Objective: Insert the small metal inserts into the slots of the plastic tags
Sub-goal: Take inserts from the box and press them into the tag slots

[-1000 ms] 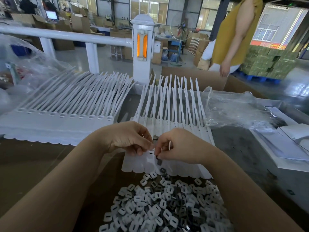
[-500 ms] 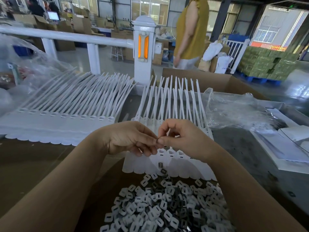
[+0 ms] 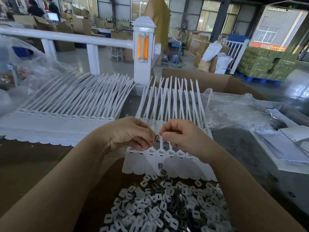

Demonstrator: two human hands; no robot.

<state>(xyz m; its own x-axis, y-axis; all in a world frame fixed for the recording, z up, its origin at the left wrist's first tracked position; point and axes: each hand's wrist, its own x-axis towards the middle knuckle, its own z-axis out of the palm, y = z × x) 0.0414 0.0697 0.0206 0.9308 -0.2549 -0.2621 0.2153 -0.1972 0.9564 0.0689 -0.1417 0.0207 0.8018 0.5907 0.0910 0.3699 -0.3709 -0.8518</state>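
From the head view, the left hand [image 3: 132,133] pinched a small dark square metal insert [image 3: 157,137] just above the white plastic tag strip [image 3: 168,163]; the right hand [image 3: 182,134], fingers curled, met it there. A heap of loose inserts [image 3: 160,208] lay just nearer than the strip.

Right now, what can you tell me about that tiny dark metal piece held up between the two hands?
The tiny dark metal insert is squarish, grey and a bit shiny, with marks on its face too small to make out. It is tilted and held in the air, pinched at the fingertips of the left hand, with the right hand close beside it; whether the right fingers touch it is unclear. It hangs just above the slotted heads of the white plastic tags, not yet in a slot.
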